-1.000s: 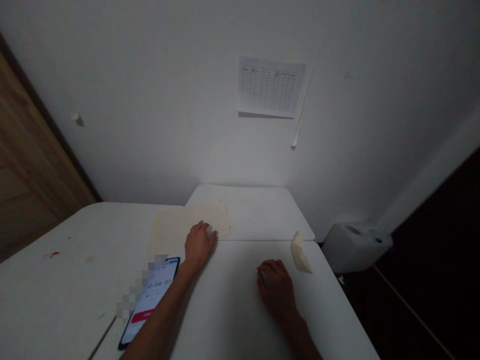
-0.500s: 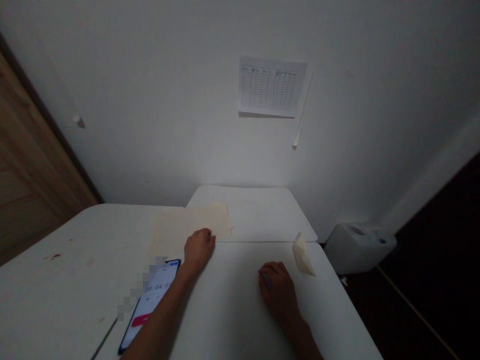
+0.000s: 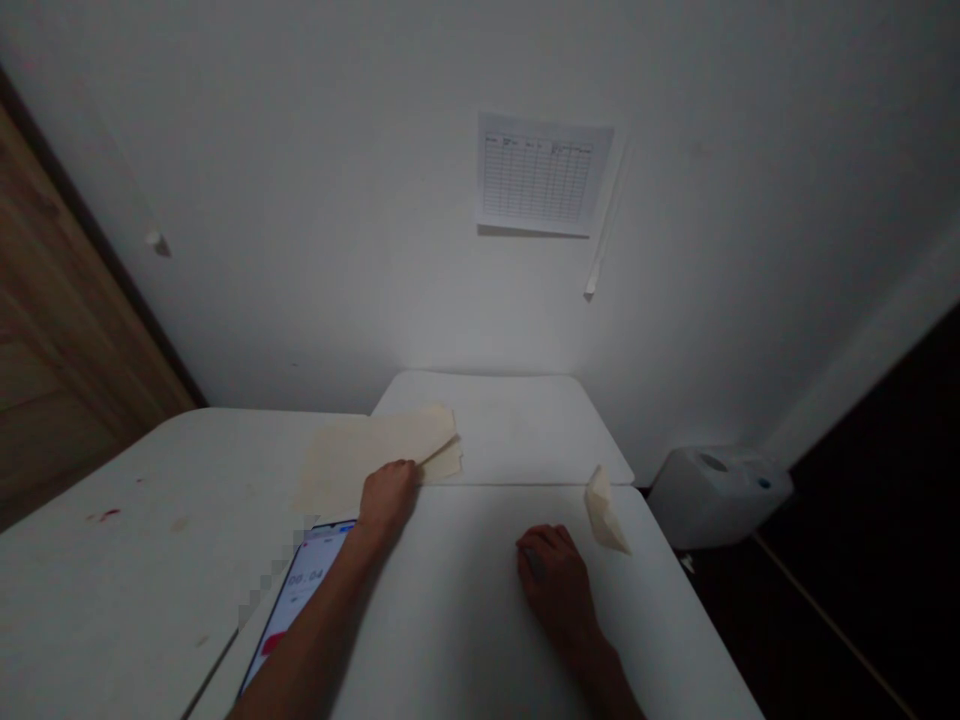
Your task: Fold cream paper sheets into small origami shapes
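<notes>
My left hand (image 3: 388, 495) is closed at the near right corner of a stack of thin cream paper sheets (image 3: 360, 445), pinching the edge of the top sheet. That edge is lifted a little, and another sheet's corner shows beneath it. My right hand (image 3: 553, 580) rests on the white table (image 3: 450, 620) with its fingers curled. A small greyish patch shows between thumb and fingers, too dim to identify. Just right of this hand stands a folded piece of cream paper (image 3: 606, 512), apart from it.
A phone (image 3: 304, 585) showing a timer lies partly under my left forearm. Behind, a printed table sheet (image 3: 536, 175) hangs on the wall. A white plastic canister (image 3: 712, 495) stands beyond the table's right edge. Wooden boards (image 3: 60, 300) are at far left.
My left hand has shifted slightly left and closed on the top sheet, whose near right edge is now raised. My right hand has stayed in place.
</notes>
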`<act>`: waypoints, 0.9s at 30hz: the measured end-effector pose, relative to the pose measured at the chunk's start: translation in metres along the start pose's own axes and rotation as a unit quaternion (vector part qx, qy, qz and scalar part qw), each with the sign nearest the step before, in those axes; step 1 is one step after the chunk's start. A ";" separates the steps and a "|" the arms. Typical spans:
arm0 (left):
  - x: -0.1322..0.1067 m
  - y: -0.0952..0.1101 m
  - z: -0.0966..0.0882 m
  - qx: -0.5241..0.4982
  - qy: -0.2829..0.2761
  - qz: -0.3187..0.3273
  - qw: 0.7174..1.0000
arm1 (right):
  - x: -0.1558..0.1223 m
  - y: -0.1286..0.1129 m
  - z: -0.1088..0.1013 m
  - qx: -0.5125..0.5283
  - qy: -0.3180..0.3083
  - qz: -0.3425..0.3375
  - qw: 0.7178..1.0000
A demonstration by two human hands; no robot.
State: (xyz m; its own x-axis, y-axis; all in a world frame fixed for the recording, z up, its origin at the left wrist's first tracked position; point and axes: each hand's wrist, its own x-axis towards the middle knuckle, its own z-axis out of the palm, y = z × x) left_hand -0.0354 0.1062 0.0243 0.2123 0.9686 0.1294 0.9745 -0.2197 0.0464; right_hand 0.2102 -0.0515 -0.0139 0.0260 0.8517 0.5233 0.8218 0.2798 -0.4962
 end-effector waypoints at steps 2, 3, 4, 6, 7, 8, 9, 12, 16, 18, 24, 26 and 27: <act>0.001 -0.002 -0.001 0.004 0.006 -0.005 1.000 | 0.000 0.000 0.001 -0.005 0.003 -0.007 1.000; 0.001 -0.003 -0.001 0.004 0.009 -0.007 1.000 | 0.000 0.001 0.001 -0.008 0.005 -0.010 1.000; 0.002 -0.003 -0.001 0.005 0.013 -0.010 1.000 | -0.001 0.001 0.001 -0.010 0.006 -0.012 1.000; 0.002 -0.005 -0.001 0.002 0.022 -0.014 1.000 | -0.001 0.001 0.001 -0.012 0.003 -0.010 1.000; 0.002 -0.006 -0.002 0.000 0.026 -0.015 1.000 | -0.001 0.001 0.001 -0.011 0.001 -0.008 1.000; 0.001 -0.007 -0.002 -0.003 0.032 -0.015 0.999 | -0.001 0.001 0.001 -0.008 0.000 -0.005 1.000; 0.001 -0.007 -0.003 -0.007 0.037 -0.013 0.999 | -0.001 0.001 0.000 -0.005 -0.002 -0.002 1.000; 0.000 -0.011 -0.005 -0.021 0.057 -0.006 0.998 | 0.000 0.000 0.000 0.001 -0.006 0.003 1.000; 0.003 -0.016 -0.009 -0.042 0.093 -0.004 0.995 | 0.000 -0.002 -0.001 0.003 -0.008 0.004 1.000; 0.004 -0.018 -0.010 -0.055 0.111 -0.007 0.992 | -0.001 -0.002 -0.001 0.003 -0.006 0.005 1.000; 0.006 -0.023 -0.010 -0.096 0.183 -0.020 0.978 | -0.001 -0.001 0.001 0.002 -0.008 0.009 1.000; 0.005 -0.024 -0.010 -0.108 0.218 -0.021 0.970 | -0.001 0.000 0.001 0.003 -0.008 0.007 1.000; 0.004 -0.023 -0.010 -0.114 0.236 -0.019 0.965 | -0.001 0.000 0.001 0.003 -0.009 0.007 1.000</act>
State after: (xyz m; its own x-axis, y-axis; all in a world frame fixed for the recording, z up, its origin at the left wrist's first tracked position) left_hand -0.0580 0.1145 0.0334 0.0668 0.8273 0.5578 0.9279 -0.2571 0.2701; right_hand 0.2096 -0.0523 -0.0148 0.0273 0.8629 0.5047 0.8181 0.2708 -0.5073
